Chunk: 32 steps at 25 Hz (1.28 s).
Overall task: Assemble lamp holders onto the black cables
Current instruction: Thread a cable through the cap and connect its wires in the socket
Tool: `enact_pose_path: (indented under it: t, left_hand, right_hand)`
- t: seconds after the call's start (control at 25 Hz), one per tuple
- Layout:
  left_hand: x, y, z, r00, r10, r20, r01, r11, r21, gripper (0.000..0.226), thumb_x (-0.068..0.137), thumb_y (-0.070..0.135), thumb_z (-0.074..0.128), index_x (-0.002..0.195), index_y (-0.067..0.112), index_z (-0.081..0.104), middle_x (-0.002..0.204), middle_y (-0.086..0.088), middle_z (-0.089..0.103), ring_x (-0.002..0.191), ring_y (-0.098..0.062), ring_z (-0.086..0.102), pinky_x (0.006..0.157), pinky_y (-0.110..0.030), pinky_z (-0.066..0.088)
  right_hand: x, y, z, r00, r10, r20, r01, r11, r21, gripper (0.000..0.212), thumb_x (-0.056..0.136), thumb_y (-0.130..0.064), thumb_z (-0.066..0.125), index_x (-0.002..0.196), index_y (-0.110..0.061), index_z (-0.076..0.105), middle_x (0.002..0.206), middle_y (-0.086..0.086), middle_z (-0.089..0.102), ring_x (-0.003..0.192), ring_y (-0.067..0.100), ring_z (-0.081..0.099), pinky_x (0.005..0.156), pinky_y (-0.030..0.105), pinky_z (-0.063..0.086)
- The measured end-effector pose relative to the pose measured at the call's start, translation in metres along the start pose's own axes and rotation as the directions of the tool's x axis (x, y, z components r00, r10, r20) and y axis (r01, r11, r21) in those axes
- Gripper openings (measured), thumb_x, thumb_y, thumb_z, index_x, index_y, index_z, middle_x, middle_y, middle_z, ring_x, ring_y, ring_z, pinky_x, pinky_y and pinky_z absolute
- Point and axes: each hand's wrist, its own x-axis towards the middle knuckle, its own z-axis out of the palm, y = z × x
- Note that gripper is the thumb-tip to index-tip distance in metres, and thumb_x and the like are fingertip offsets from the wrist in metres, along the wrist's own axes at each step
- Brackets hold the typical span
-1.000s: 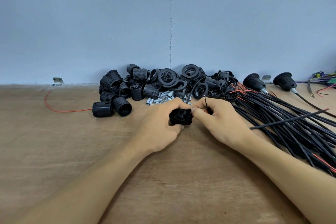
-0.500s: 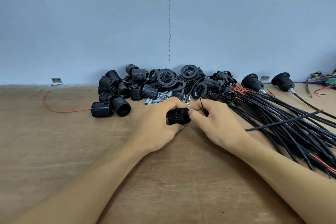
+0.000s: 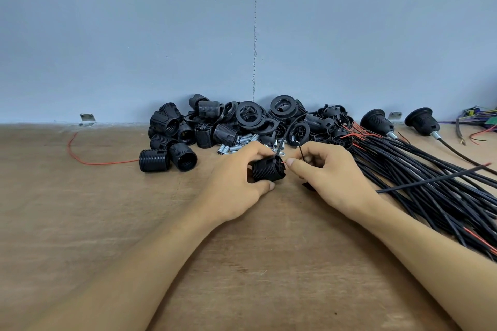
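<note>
Near the middle of the table (image 3: 107, 223), your left hand (image 3: 236, 188) holds one black lamp holder (image 3: 267, 172). Your fingers and thumb are curled round its ribbed side. It lies on its side, with its long way going from left to right. Its closed back end points right, at your other hand.

Your right hand (image 3: 333, 174) is just beside it, with its fingers curled. It pinches the thin ends of a black cable (image 3: 430, 179) right at that back end. A small red wire tip (image 3: 284, 162) shows between the holder and your fingertip. The cable runs out from under your right hand toward the right edge, lying across the big bundle of cables (image 3: 457, 196).

Along the far edge sits a pile of lamp holder parts (image 3: 242, 121), with small metal tubes (image 3: 236, 144) in front of it. Two finished lamp holders (image 3: 376, 121) lie near the far right corner. A loose red wire (image 3: 80, 154) curls on the left side.
</note>
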Motion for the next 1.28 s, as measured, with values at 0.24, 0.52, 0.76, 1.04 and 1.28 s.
enact_pose_path:
  t: [0.24, 0.52, 0.76, 1.04, 1.28]
  left_hand:
    - [0.0, 0.0, 0.0, 1.0, 0.005, -0.001, -0.005, 1.0, -0.021, 0.047, 0.074, 0.016, 0.087, 0.112, 0.035, 0.068, 0.106, 0.027, 0.071, 0.103, 0.007, 0.064, 0.101, -0.033, 0.053]
    - [0.0, 0.001, 0.0, 1.0, 0.017, 0.0, -0.017, 0.999, -0.03, 0.045, 0.073, 0.014, 0.089, 0.11, 0.031, 0.069, 0.11, 0.017, 0.074, 0.109, 0.003, 0.066, 0.105, -0.036, 0.051]
    - [-0.001, 0.006, -0.001, 1.0, 0.03, -0.009, -0.03, 0.999, 0.01, 0.045, 0.072, 0.017, 0.089, 0.107, 0.037, 0.069, 0.107, 0.02, 0.075, 0.103, 0.005, 0.067, 0.101, -0.034, 0.053]
    - [0.0, 0.003, 0.002, 1.0, -0.017, -0.011, 0.016, 0.998, -0.068, 0.045, 0.076, 0.009, 0.083, 0.105, 0.037, 0.064, 0.105, 0.019, 0.073, 0.105, -0.004, 0.067, 0.101, -0.041, 0.053]
    - [0.001, -0.001, -0.002, 0.995, -0.085, 0.049, 0.094, 0.969, -0.228, 0.053, 0.083, -0.005, 0.074, 0.11, 0.038, 0.058, 0.12, 0.011, 0.068, 0.114, -0.003, 0.065, 0.108, -0.035, 0.049]
  right_hand:
    - [-0.001, -0.003, 0.001, 0.998, -0.06, 0.02, 0.062, 0.99, -0.124, 0.024, 0.092, -0.021, 0.067, 0.069, -0.025, 0.062, 0.056, -0.016, 0.053, 0.055, 0.001, 0.045, 0.057, 0.013, 0.036]
    - [-0.003, -0.005, 0.003, 0.994, -0.099, 0.037, 0.104, 0.98, -0.17, 0.023, 0.093, -0.015, 0.065, 0.072, -0.022, 0.062, 0.059, -0.009, 0.051, 0.059, 0.004, 0.045, 0.058, 0.014, 0.036]
    - [-0.003, -0.006, 0.005, 0.994, -0.104, 0.019, 0.106, 0.976, -0.188, 0.025, 0.092, -0.014, 0.066, 0.069, -0.023, 0.059, 0.06, -0.008, 0.051, 0.06, 0.006, 0.045, 0.059, 0.015, 0.036]
    - [0.002, 0.002, -0.001, 0.999, -0.026, 0.047, 0.025, 1.0, 0.018, 0.005, 0.089, -0.019, 0.073, 0.09, -0.023, 0.072, 0.075, -0.008, 0.068, 0.069, 0.005, 0.058, 0.07, 0.018, 0.048]
    - [0.005, 0.005, -0.01, 0.98, 0.004, 0.198, -0.05, 0.973, 0.227, 0.01, 0.088, -0.028, 0.075, 0.092, -0.019, 0.078, 0.089, -0.002, 0.076, 0.076, 0.003, 0.063, 0.068, 0.014, 0.046]
